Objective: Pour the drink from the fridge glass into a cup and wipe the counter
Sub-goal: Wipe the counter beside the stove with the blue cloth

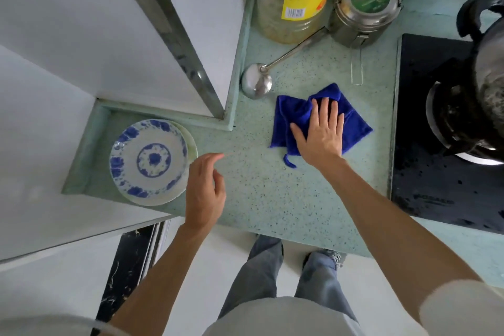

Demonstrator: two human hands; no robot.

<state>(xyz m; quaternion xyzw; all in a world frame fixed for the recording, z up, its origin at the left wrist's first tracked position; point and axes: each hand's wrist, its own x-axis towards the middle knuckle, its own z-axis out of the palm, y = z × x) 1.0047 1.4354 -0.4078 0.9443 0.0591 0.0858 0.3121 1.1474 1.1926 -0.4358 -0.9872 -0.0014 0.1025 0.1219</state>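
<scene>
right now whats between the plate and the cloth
Only the left hand hovering over bare counter, between plate and cloth, in the head view.

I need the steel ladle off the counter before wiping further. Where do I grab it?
Grip the long steel ladle mid-handle, coming from above with the left hand. The handle slants up, its far end propped near the steel canister, so fingers can close around it. The bowl rests on the green speckled counter.

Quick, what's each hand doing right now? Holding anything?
Left hand: empty, fingers loosely curled, hovering beside the blue-patterned plate.
Right hand: open and flat, pressing on the blue cloth on the counter.
</scene>
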